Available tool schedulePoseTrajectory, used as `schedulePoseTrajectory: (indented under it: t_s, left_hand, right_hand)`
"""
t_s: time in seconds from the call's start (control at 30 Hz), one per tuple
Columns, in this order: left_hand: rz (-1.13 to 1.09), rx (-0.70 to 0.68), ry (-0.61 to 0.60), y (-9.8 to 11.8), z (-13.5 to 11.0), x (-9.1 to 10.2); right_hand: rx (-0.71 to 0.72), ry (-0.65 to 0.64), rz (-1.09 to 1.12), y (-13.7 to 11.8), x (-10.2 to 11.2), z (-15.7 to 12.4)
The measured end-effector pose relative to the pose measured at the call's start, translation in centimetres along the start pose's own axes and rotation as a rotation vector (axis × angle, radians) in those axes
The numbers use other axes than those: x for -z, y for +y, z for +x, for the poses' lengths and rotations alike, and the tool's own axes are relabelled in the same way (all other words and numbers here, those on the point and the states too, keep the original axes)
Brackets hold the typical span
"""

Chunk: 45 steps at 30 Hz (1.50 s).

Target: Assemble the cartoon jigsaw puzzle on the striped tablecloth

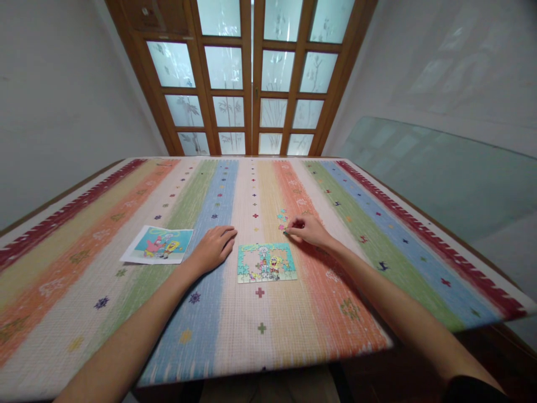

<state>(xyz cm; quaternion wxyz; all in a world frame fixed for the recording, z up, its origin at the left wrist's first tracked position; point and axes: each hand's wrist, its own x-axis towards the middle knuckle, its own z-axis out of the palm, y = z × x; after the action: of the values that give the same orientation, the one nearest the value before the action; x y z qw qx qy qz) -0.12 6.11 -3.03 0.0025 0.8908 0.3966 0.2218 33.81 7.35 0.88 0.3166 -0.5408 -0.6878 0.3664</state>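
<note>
A partly assembled jigsaw puzzle (274, 270) lies on the table in front of me, its border joined and gaps showing the cloth inside. It pictures a yellow cartoon character and a pale teal one on turquoise. My right hand (309, 230) is just beyond its upper right corner, thumb and forefinger pinched on a small dark-looking puzzle piece (286, 232). Several loose puzzle pieces (281, 216), turquoise and pink, lie beside those fingertips. Left of the puzzle, my left hand (215, 246) rests palm down on the cloth, fingers stretched out and holding nothing.
A printed reference picture (161, 246) with slightly curled edges lies left of my left hand. The striped tablecloth (262, 347) covers the whole table. Wooden doors with glass panes (229, 67) stand beyond the far edge, and a glass sheet (440, 162) leans at the right wall.
</note>
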Motion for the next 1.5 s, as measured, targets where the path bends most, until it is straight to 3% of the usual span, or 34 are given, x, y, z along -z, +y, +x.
schedulePoseTrajectory:
  t_s: [0.17, 0.33, 0.67, 1.23, 1.5]
  left_hand:
    - [0.008, -0.005, -0.004, -0.1, 0.0, 0.0]
    - [0.020, -0.008, -0.009, 0.0, 0.0, 0.2]
    - [0.042, -0.005, -0.011, 0.2, 0.1, 0.2]
    - [0.031, -0.005, -0.010, 0.1, 0.0, 0.1]
    - [0.017, -0.002, -0.015, 0.1, 0.0, 0.2]
  right_hand:
    - [0.071, -0.061, 0.037, -1.3, 0.2, -1.2]
    - [0.166, -0.213, -0.035, -2.4, -0.5, -3.1]
    - [0.084, -0.421, -0.008, -2.7, -1.8, -5.3]
    - [0.151, -0.345, -0.293, -3.0, -2.2, -5.5]
    - [0.304, -0.346, -0.427, -3.0, -2.2, -6.2]
